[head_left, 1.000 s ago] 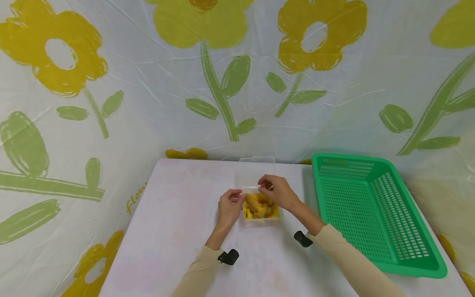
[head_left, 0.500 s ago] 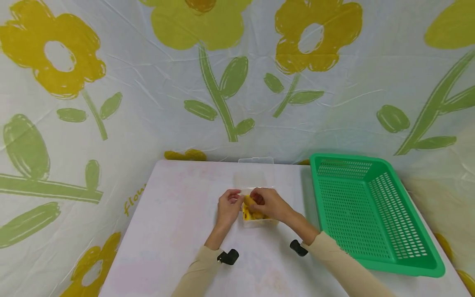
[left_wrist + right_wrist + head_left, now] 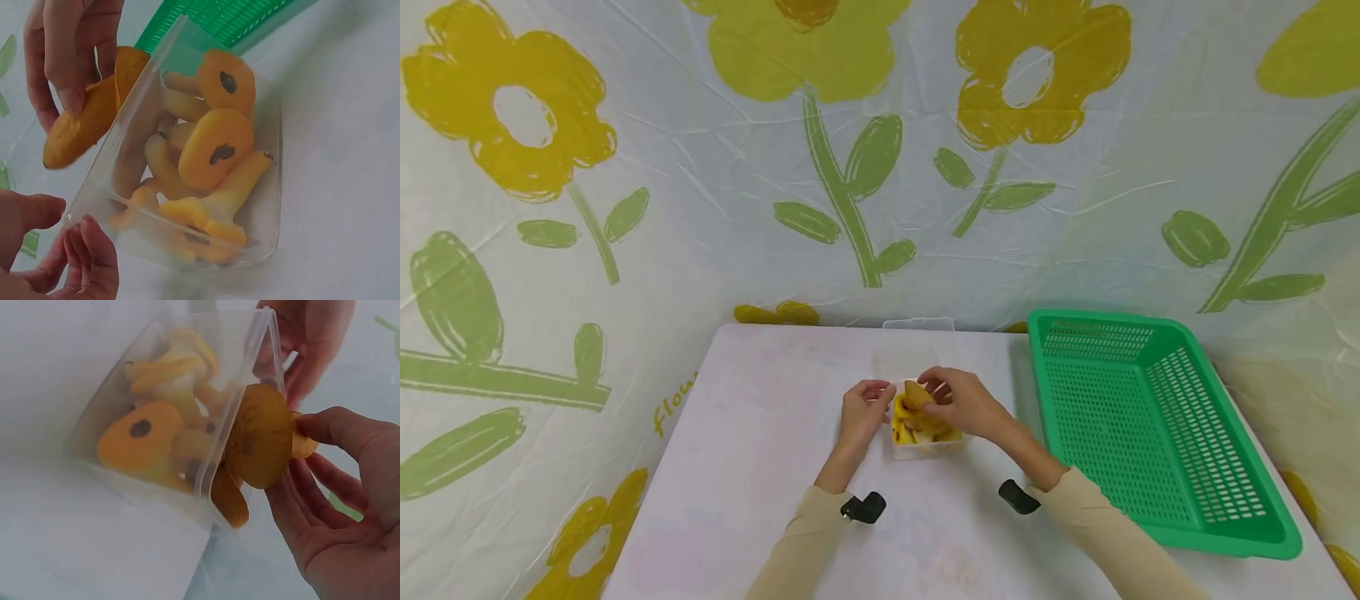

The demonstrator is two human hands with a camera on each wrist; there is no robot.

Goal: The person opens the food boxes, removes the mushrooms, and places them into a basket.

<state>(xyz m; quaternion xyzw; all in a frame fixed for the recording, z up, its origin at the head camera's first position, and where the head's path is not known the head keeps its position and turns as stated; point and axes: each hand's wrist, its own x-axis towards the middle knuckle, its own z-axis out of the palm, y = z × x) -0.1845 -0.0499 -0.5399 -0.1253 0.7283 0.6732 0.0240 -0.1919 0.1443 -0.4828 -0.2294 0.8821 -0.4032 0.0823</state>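
1. Tipping the clear box (image 3: 928,451) is your biggest risk, should your left hand (image 3: 859,417), pinching its corner, pull unevenly.
2. The mushroom-shaped piece (image 3: 259,437), pinched by your right hand (image 3: 966,405) at the box's open top, could slip if your pinch loosens.
3. Overlap partly hides the other pieces (image 3: 206,134); you can't count them reliably.

At four o'clock, the right hand (image 3: 369,534) pinches a yellow-brown mushroom (image 3: 261,437); at one, the left hand (image 3: 319,334) touches a translucent plastic box (image 3: 232,340) of orange-yellow mushrooms (image 3: 122,445).
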